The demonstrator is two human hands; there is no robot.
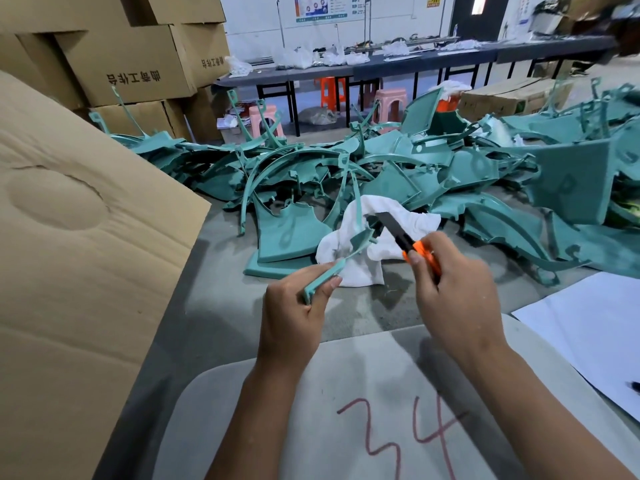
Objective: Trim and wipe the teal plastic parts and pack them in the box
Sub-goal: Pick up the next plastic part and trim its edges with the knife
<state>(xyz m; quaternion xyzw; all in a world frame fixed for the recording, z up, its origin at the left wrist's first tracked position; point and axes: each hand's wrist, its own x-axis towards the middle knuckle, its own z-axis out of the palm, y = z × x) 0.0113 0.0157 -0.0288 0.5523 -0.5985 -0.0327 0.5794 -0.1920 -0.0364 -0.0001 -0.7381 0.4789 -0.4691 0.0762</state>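
Over the white cloth (pixel 367 233), left hand (pixel 294 317) grips teal strip (pixel 332 268); right hand (pixel 453 292) holds knife (pixel 398 233), seemingly touching it

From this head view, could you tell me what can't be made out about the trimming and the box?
- Box: only a flap shows; the left edge cuts off its inside.
- Knife: the right hand covers most of its handle.
- Teal part: the left hand hides its lower end.
- Wall posters: text too small.
- Far right: blurred.

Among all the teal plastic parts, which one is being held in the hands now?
The narrow curved teal strip, pinched at its near end by the left hand. It is lifted above the white cloth; the others lie in the pile.
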